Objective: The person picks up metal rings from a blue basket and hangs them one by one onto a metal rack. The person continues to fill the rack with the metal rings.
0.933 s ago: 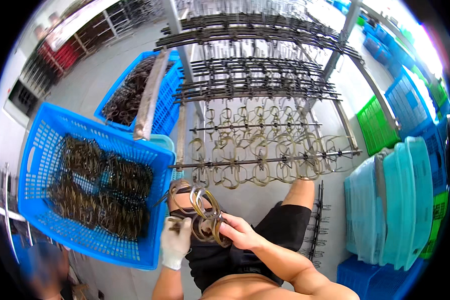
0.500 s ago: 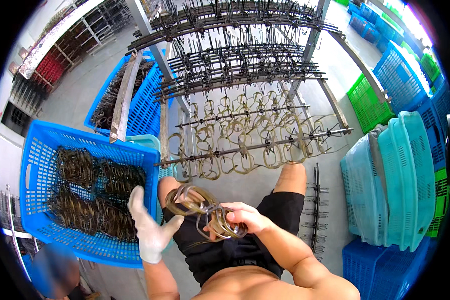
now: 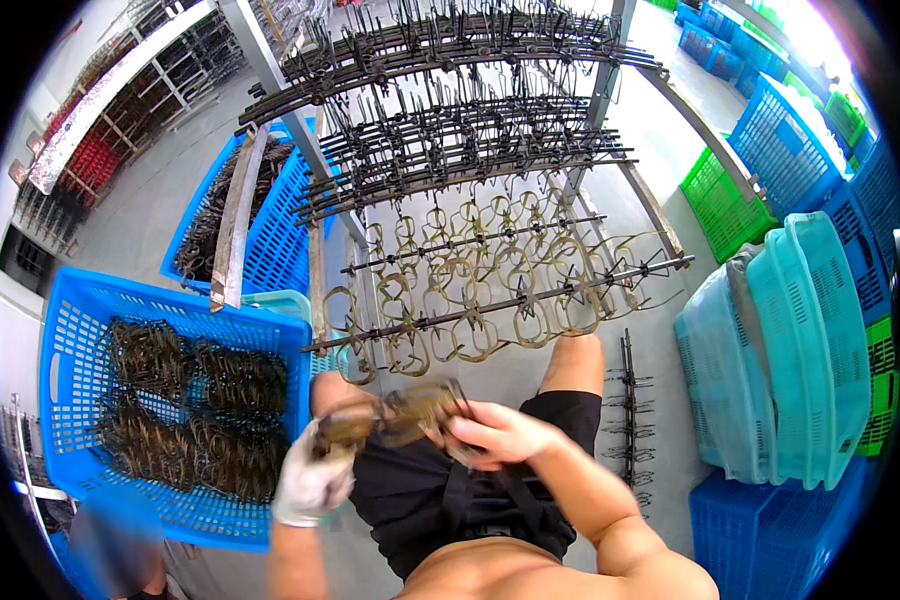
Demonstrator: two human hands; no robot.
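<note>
A stack of olive-brown eyeglass frames point(image 3: 410, 412), smeared by motion, hangs over my lap between both hands. My left hand point(image 3: 313, 480), in a white glove, closes on the stack's left end. At the other end, the bare fingers of my right hand point(image 3: 500, 436) are wrapped round it. To my left stands a blue basket point(image 3: 54, 395) with several bundles of similar frames point(image 3: 235, 440) inside. Ahead of my knees, more olive frames point(image 3: 457, 330) hang in rows along dark metal rods point(image 3: 515, 303) on a rack.
Higher on the rack point(image 3: 320, 135) sit layers of dark rods with wire hooks. Another blue basket point(image 3: 288, 235) stands behind its left side. Stacked turquoise crates point(image 3: 810, 350) and blue crates point(image 3: 760, 530) are on the right. A hooked rod point(image 3: 628, 420) lies beside my right leg.
My left hand has come in from beside the basket, from open to closed on the stack's left end. The stack has turned more level in my right hand.
</note>
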